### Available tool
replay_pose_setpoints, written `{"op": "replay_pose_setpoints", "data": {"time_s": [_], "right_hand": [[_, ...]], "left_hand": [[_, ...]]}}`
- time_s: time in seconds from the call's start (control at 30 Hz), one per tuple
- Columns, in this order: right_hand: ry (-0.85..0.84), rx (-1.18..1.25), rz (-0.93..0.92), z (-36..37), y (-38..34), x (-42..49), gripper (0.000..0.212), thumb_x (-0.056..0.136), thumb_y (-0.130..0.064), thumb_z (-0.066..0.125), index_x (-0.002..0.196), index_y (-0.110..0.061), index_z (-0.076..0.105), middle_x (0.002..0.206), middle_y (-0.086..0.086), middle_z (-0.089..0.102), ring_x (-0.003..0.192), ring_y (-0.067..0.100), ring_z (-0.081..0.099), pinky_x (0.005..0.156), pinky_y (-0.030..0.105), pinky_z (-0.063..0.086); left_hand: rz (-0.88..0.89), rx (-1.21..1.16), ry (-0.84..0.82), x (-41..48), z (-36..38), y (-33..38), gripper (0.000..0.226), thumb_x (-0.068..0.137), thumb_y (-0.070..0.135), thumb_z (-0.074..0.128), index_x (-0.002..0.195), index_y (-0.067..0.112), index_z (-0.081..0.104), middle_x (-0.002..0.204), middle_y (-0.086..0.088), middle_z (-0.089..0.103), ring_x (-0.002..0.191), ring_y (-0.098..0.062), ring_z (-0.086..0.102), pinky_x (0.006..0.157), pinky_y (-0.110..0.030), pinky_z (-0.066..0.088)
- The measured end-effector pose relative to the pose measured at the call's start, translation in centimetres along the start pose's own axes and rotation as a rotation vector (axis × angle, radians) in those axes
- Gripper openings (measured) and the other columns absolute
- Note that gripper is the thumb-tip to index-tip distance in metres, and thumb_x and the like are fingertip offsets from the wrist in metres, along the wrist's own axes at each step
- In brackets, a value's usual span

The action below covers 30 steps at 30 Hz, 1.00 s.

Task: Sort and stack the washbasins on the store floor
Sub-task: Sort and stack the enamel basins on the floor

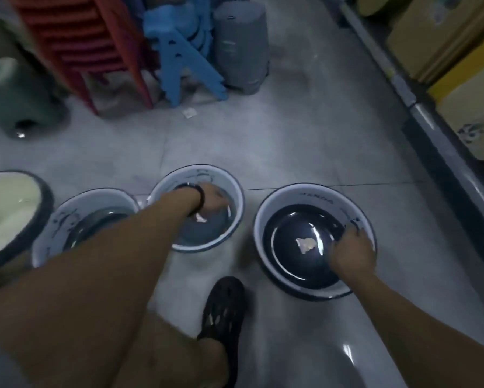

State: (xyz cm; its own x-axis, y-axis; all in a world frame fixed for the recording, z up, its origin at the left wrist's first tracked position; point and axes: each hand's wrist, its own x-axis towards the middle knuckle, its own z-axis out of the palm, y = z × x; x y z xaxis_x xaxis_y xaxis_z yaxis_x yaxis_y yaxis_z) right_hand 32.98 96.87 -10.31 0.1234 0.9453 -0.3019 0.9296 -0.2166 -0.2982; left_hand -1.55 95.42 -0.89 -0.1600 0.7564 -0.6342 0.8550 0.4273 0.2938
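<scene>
Head view. 3 white washbasins with dark rims stand on the tiled floor ahead of the person's shoe [224,312]: the left washbasin [95,200] at 10 o'clock from it, the middle washbasin [184,175] at 12 o'clock, and the right washbasin [291,196] at 2 o'clock. Each has a darker basin nested inside. A cream basin [5,205] is cut off by the frame at 9 o'clock.

They look like enamelled metal. I would expect them to be stiff, fairly light alone but heavier when nested, glossy and slippery, and likely to chip if knocked. The rolled rim is the best place to take hold, and a nested basin may bind, so it should be lifted straight up.

The right hand [352,247] curls its fingers over the 3 o'clock edge of the dark inner basin [291,247] in the right washbasin and appears to grip that rim. The left hand [211,201], with a dark wristband [200,196], reaches down into the middle washbasin with its fingers bent toward the grey inner basin [207,231]. Blur hides them, so I cannot tell whether it grips anything.

Beyond them are stacked red stools [75,37] at 11 o'clock, a blue stool [179,51] and a grey bin [240,43] at 12 o'clock, and boxes [473,107] at 2 o'clock.
</scene>
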Motion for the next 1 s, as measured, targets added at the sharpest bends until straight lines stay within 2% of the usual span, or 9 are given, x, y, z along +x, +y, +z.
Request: {"op": "replay_pose_setpoints", "data": {"time_s": [0.2,0.3,0.47,0.6,0.7,0.73,0.8,0.9,1.0], "right_hand": [[-0.433,0.063,-0.375,2.8,-19.0,-8.5,0.035,0.088,-0.029,0.052,0.104,-0.009,0.076,0.110,0.016,0.077,0.105,0.035,0.072,0.090,0.040,0.058],[-0.634,0.224,-0.397,6.1,-25.4,-13.5,0.030,0.088,-0.027,0.052,0.096,-0.007,0.073,0.092,0.017,0.076,0.073,0.027,0.066,0.063,0.039,0.056],[-0.821,0.159,-0.521,12.5,-30.0,-18.9,0.021,0.095,-0.015,0.058,0.093,0.000,0.074,0.093,0.019,0.079,0.071,0.029,0.071,0.070,0.045,0.062],[-1.044,0.134,-0.443,17.1,-30.9,-22.0,0.011,0.101,-0.006,0.058,0.093,-0.009,0.065,0.097,0.016,0.069,0.073,0.028,0.068,0.064,0.035,0.058],[-1.151,0.198,-0.334,19.5,-31.4,-23.8,0.004,0.104,-0.010,0.061,0.101,-0.009,0.063,0.101,0.017,0.063,0.078,0.030,0.064,0.056,0.028,0.057],[-1.151,0.200,-0.343,20.3,-31.3,-24.0,0.006,0.103,-0.009,0.063,0.097,-0.009,0.063,0.100,0.017,0.062,0.082,0.031,0.064,0.058,0.028,0.058],[-1.124,0.144,-0.440,22.0,-31.4,-23.9,0.010,0.099,-0.009,0.069,0.090,-0.012,0.067,0.097,0.016,0.066,0.090,0.031,0.067,0.075,0.034,0.056],[-1.150,0.083,-0.535,23.5,-31.7,-23.4,0.013,0.086,-0.019,0.074,0.083,-0.009,0.066,0.090,0.014,0.068,0.088,0.029,0.067,0.082,0.037,0.050],[-1.167,0.075,-0.583,24.3,-32.1,-23.0,0.008,0.087,-0.016,0.071,0.086,-0.009,0.066,0.084,0.009,0.065,0.084,0.023,0.063,0.081,0.033,0.046]], "left_hand": [[-0.199,-0.466,0.128,-9.9,-5.6,-14.9,0.019,0.101,0.032,0.058,0.108,0.018,0.069,0.098,-0.003,0.075,0.077,-0.027,0.069,0.061,-0.036,0.057],[-0.309,-0.740,0.310,-12.8,-0.6,-24.1,0.015,0.101,0.020,0.059,0.109,0.014,0.070,0.095,-0.011,0.069,0.071,-0.026,0.063,0.048,-0.024,0.049],[-0.698,-0.845,0.525,-15.4,14.7,-39.6,0.048,0.071,0.054,0.064,0.103,0.020,0.074,0.099,-0.009,0.077,0.094,-0.032,0.073,0.093,-0.047,0.059],[-1.087,-1.085,0.553,-17.4,30.2,-48.5,0.087,0.055,0.049,0.063,0.139,0.026,0.060,0.135,-0.014,0.065,0.120,-0.040,0.061,0.106,-0.051,0.047],[-1.325,-1.271,0.462,-20.3,34.6,-48.0,0.098,0.065,0.065,0.053,0.156,0.053,0.019,0.163,-0.019,0.032,0.144,-0.043,0.037,0.121,-0.056,0.029],[-1.342,-1.354,0.484,-21.4,34.8,-46.8,0.104,0.071,0.064,0.056,0.162,0.034,0.016,0.162,-0.023,0.030,0.145,-0.044,0.035,0.123,-0.053,0.029],[-1.296,-1.561,0.434,-24.1,31.6,-41.8,0.080,0.080,0.046,0.062,0.146,0.003,0.047,0.150,-0.023,0.048,0.138,-0.044,0.048,0.115,-0.052,0.043],[-1.282,-1.874,0.568,-24.7,31.7,-40.4,0.038,0.095,0.030,0.072,0.121,0.013,0.050,0.123,-0.015,0.058,0.119,-0.043,0.062,0.098,-0.057,0.055],[-1.223,-2.165,0.662,-23.6,33.5,-41.5,0.041,0.097,0.013,0.065,0.135,0.005,0.053,0.130,-0.019,0.066,0.115,-0.041,0.067,0.096,-0.060,0.055]]}}
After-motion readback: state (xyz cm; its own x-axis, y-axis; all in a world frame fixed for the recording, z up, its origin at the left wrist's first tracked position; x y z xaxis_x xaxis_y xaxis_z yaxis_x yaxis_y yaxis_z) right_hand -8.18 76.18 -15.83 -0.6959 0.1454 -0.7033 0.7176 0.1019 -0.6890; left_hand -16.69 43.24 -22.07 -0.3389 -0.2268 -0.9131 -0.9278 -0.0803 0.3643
